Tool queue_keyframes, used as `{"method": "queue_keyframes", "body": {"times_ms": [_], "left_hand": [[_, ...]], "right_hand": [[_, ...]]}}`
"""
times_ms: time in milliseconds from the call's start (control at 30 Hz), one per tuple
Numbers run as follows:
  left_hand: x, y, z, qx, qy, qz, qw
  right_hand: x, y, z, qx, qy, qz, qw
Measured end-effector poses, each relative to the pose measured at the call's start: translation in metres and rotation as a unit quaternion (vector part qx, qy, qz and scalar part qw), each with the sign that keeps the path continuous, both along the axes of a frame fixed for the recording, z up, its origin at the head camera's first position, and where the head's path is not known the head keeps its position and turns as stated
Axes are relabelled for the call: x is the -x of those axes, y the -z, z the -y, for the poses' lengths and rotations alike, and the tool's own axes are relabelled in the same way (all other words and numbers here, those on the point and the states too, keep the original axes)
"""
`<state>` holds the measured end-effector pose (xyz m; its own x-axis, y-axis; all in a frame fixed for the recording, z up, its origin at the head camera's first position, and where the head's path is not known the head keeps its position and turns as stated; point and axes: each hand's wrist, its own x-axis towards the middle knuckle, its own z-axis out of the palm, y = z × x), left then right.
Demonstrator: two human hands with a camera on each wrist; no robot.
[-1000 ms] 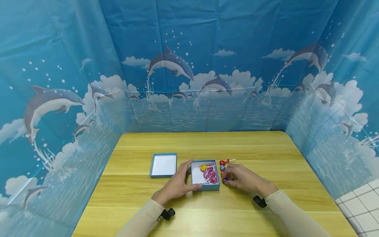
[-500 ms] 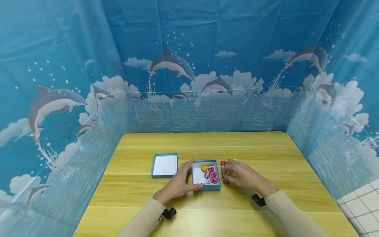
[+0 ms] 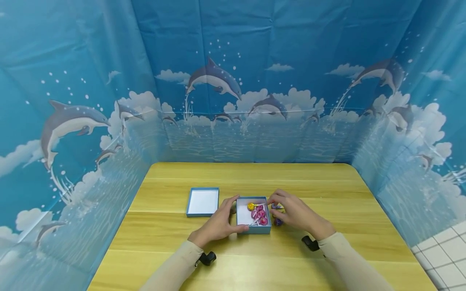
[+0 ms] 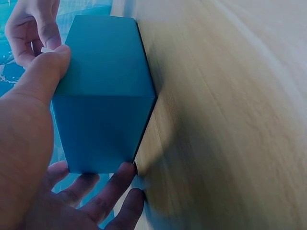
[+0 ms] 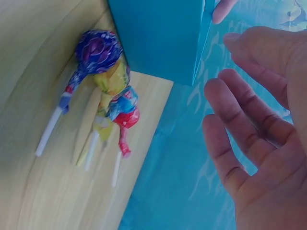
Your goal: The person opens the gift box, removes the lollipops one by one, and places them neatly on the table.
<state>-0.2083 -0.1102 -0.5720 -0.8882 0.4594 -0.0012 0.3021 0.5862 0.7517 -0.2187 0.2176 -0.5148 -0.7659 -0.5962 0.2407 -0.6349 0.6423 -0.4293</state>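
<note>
My left hand (image 3: 218,224) holds the blue open box (image 3: 253,230) at its left side, thumb along the front wall and fingers spread around the back, as the left wrist view shows. Inside lie a yellow lollipop (image 3: 251,206) and several pink ones (image 3: 263,220). My right hand (image 3: 296,212) hovers by the box's right rim, fingers loosely bent, with nothing visible between them in the right wrist view. Below it, beside the box, lie a purple-blue lollipop (image 5: 98,51), a yellow one (image 5: 112,79), a blue one (image 5: 125,103) and a red one (image 5: 127,117), bunched together.
The shallow blue lid (image 3: 202,201), white inside, lies left of the box. Everything rests on a yellow wooden table (image 3: 174,176). A blue curtain with dolphins (image 3: 225,141) surrounds the far edge and sides.
My right hand has risen off the lollipops and shifted away from me and left, toward the box rim, now covering the red lollipop in the head view. My left hand stays on the box.
</note>
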Motion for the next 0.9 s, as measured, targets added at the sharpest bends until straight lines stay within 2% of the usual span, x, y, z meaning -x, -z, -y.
{"method": "queue_keyframes", "body": {"times_ms": [267, 433, 700, 900], "left_hand": [[0.001, 0.0, 0.0, 0.001, 0.001, 0.002, 1.0], [0.0, 0.0, 0.001, 0.004, 0.005, 0.004, 1.0], [0.0, 0.0, 0.001, 0.014, 0.008, 0.004, 0.9999], [-0.001, -0.001, 0.002, 0.012, 0.009, 0.007, 0.9999]], "right_hand": [[0.005, -0.006, 0.011, -0.018, -0.036, 0.008, 0.999], [0.007, -0.012, 0.02, -0.029, -0.071, 0.029, 0.997], [0.015, -0.021, 0.036, -0.06, -0.131, 0.059, 0.988], [0.024, -0.022, 0.046, -0.07, -0.173, 0.118, 0.975]]}}
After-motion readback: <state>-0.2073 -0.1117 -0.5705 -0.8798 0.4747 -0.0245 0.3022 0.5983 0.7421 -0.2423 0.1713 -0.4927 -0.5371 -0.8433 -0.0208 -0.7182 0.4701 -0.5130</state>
